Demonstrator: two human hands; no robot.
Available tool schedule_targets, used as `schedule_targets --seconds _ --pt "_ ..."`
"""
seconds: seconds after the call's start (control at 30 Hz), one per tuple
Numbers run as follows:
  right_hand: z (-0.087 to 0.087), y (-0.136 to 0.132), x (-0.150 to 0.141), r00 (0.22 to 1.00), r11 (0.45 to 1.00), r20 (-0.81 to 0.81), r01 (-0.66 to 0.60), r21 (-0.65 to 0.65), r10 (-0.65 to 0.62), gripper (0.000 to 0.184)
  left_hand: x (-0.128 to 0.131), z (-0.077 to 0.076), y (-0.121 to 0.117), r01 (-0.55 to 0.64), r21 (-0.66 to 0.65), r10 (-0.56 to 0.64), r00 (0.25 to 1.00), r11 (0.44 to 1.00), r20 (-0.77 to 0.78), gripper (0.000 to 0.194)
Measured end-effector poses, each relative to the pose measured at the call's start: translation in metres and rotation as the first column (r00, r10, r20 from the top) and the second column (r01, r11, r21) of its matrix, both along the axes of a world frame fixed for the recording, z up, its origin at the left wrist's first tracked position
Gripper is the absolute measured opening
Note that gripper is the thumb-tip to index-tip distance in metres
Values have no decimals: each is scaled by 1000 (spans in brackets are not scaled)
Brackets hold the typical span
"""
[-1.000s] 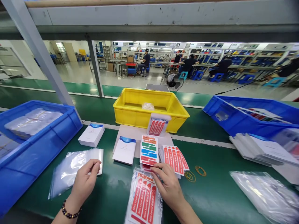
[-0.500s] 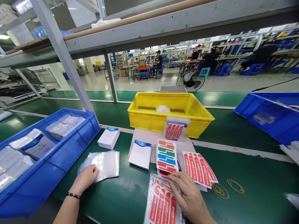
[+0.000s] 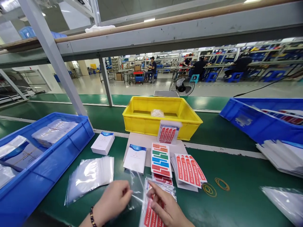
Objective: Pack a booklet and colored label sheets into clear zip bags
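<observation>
My left hand (image 3: 115, 198) is closed on a clear plastic bag (image 3: 136, 189), which hangs between my two hands. My right hand (image 3: 167, 205) has its thumb and index finger apart, over a bagged set of red label sheets (image 3: 149, 212). Left of them lies a fanned stack of clear bags (image 3: 92, 175). Beyond my hands are a stack of white booklets with blue tops (image 3: 134, 157), a stack of multicoloured sticker sheets (image 3: 161, 160) and a fanned pile of red label sheets (image 3: 189, 170). Another white booklet stack (image 3: 103, 143) sits further left.
A yellow bin (image 3: 142, 124) stands ahead, a filled bag of red labels (image 3: 168, 134) leaning on its front. Blue bins flank the bench, left (image 3: 71, 151) and right (image 3: 246, 126). Rubber bands (image 3: 222, 184) lie right, near white booklets (image 3: 281, 157) and more clear bags (image 3: 281, 201).
My left hand went to the stack of clear bags, took one and brought it right, beside my right hand. My right hand's fingers have spread over the bagged labels. The camera view swung.
</observation>
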State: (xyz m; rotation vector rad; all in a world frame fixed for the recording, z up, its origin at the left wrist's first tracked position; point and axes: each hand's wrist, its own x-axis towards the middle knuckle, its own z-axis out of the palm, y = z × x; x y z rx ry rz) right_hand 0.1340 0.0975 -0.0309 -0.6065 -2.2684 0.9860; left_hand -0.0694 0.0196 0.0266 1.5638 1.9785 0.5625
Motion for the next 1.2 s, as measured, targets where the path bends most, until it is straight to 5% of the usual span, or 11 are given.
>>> schedule_targets --seconds 0.07,0.2,0.4,0.63,0.73,0.87,0.97,1.07,1.2 --pt "-5 -1 -1 998 999 40 38 28 -39 46 21 -4 7 79 27 -80 996 996 36 23" --pt "-10 2 1 998 960 3 61 273 -65 45 43 -11 22 50 77 -69 963 996 261 31" --pt "-10 3 0 998 936 -36 66 345 -57 47 53 -25 38 -116 41 63 769 992 637 37" --pt "7 2 -4 990 992 72 125 -16 -124 14 53 -38 39 -118 33 59 693 992 719 29" --pt "6 3 -5 985 988 110 138 -66 -130 26 52 -39 38 -55 29 17 697 998 717 32" --pt "0 1 -8 964 975 177 178 132 -200 28 55 -38 36 34 67 -67 804 997 590 31" --pt "-2 3 -8 930 902 163 261 343 -331 24 58 -37 34 25 83 -62 871 996 488 29" --pt "0 8 -4 888 836 108 372 403 -447 27 57 -39 35 -1 40 -20 842 999 539 27" --pt "7 6 -1 930 858 21 330 392 -367 18 52 -42 40 -42 11 26 783 999 621 25"
